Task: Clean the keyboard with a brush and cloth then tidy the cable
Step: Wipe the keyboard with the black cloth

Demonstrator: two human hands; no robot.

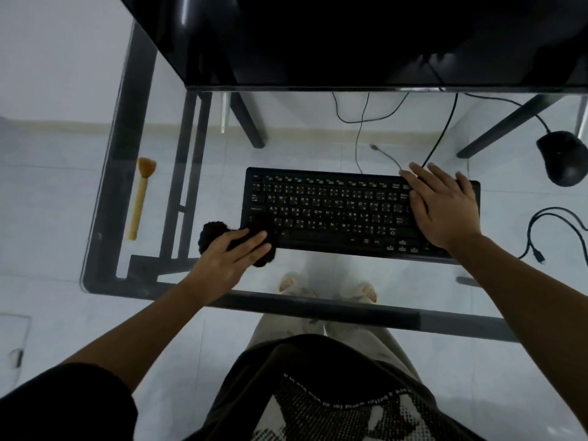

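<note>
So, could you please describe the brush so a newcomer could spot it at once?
Start at the glass desk and find the black keyboard at its middle. Look left, past the left hand pressing a black cloth, to the desk's left edge. The brush lies there alone: a pale wooden handle with orange bristles, the only light-coloured item.

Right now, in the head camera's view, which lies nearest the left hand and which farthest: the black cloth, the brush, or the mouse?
1. Black cloth: directly under the left hand, at the keyboard's left corner.
2. Brush: lying to the hand's left on the glass desk.
3. Mouse: far right, beyond the keyboard.
</note>
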